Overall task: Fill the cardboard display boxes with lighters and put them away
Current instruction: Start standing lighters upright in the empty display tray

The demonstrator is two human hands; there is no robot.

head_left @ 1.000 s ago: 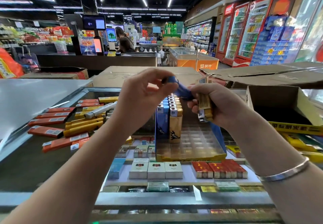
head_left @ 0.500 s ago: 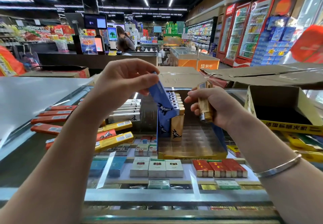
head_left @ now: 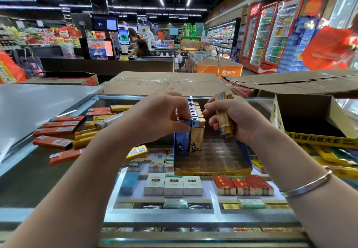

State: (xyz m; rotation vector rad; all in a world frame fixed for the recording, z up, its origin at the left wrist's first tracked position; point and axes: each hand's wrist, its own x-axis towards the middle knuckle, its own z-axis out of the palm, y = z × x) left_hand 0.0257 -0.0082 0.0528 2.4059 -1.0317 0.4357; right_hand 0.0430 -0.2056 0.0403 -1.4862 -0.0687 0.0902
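A blue-and-yellow cardboard display box [head_left: 228,171] stands on the glass counter, with one row of blue lighters and one of gold lighters along its left side. My left hand [head_left: 158,118] pinches a blue lighter [head_left: 183,141] at the front of the blue row, its lower end down in the box. My right hand [head_left: 230,118] holds several gold lighters [head_left: 223,116] upright just right of the rows. The box's right part shows empty slots.
Loose orange and gold lighters [head_left: 64,129] lie on the glass counter [head_left: 38,180] to the left. An open yellow-trimmed carton [head_left: 317,141] sits at right. Flat cardboard boxes [head_left: 164,83] lie beyond. Cigarette packs show beneath the glass. A person in orange moves at far right.
My left hand has come down from above the box, bringing the blue lighter into the front of the blue row. My right hand stayed beside the rows with the gold lighters.
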